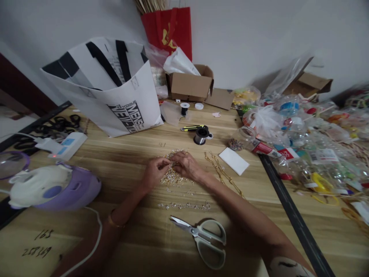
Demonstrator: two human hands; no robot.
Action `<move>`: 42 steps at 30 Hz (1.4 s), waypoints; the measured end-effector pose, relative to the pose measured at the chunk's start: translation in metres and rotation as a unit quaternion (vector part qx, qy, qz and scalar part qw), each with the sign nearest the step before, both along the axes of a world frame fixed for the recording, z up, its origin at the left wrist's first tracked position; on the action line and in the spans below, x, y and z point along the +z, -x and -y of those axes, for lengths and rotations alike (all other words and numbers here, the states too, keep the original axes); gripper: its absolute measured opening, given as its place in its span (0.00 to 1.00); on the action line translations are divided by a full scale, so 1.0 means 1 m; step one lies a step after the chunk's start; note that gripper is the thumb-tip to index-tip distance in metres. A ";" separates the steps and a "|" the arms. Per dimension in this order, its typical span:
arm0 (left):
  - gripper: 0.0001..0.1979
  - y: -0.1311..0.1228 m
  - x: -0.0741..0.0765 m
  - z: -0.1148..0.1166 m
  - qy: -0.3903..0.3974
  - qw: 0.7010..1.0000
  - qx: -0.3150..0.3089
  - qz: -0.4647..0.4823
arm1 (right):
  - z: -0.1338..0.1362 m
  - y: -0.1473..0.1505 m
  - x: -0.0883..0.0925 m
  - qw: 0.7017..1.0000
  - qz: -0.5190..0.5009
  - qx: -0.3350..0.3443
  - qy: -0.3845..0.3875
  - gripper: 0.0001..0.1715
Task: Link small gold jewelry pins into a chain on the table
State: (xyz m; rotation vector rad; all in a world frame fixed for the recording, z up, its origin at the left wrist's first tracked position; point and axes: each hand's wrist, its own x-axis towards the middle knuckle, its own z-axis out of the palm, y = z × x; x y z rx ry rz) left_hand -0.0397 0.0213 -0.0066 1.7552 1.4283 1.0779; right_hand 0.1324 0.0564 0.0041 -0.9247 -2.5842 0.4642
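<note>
At the middle of the table, my left hand point(155, 172) is closed in a pinch at the left side of a pile of small gold and silver pieces point(176, 179). What sits between its fingertips is too small to make out. My right hand point(186, 166) reaches over the same pile from the right, fingers curled together and partly hidden. Nearer to me lie a thin silvery strand point(180, 191) and a thicker beaded strand point(184, 206). Scissors point(198, 234) with pale handles rest partly open below them. Gold chains point(223, 173) stretch out beyond my right wrist.
A wire spool point(201, 136), a box cutter point(193, 128) and a white card point(234, 161) lie behind my hands. A white bag point(129, 104) and a purple-white appliance point(66, 188) stand left. Plastic bottles point(319, 154) crowd the right. A white cord point(96, 238) crosses my left forearm.
</note>
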 end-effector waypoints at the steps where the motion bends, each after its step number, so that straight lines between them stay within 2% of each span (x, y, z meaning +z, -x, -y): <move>1: 0.05 0.000 -0.001 -0.001 0.016 1.000 0.002 0.024 | -0.002 0.001 -0.003 1.000 -0.002 0.004 0.000 0.16; 5: 0.08 0.004 -0.008 -0.003 0.046 0.996 0.016 0.073 | -0.007 0.001 -0.010 1.000 0.014 0.009 -0.009 0.12; 9: 0.10 0.007 -0.011 -0.004 0.053 0.996 0.028 0.065 | -0.009 -0.002 -0.011 1.000 0.017 0.003 -0.004 0.09; 16: 0.08 0.008 -0.011 -0.004 0.054 0.997 0.022 0.042 | -0.007 -0.014 -0.001 0.996 -0.071 -0.047 0.038 0.10; 21: 0.06 0.006 -0.009 -0.001 0.026 0.999 0.019 0.004 | -0.006 -0.021 0.011 0.981 -0.122 -0.106 0.110 0.09; 27: 0.04 0.003 -0.005 0.003 -0.024 0.998 -0.005 -0.051 | -0.005 -0.020 0.019 0.967 -0.158 -0.114 0.163 0.08; 33: 0.04 0.001 -0.004 0.002 -0.076 0.991 -0.042 -0.106 | -0.003 -0.018 0.021 0.961 -0.162 -0.120 0.192 0.08; 42: 0.04 0.002 -0.007 0.001 -0.079 0.990 -0.044 -0.108 | -0.006 -0.020 0.016 0.947 -0.180 -0.110 0.241 0.11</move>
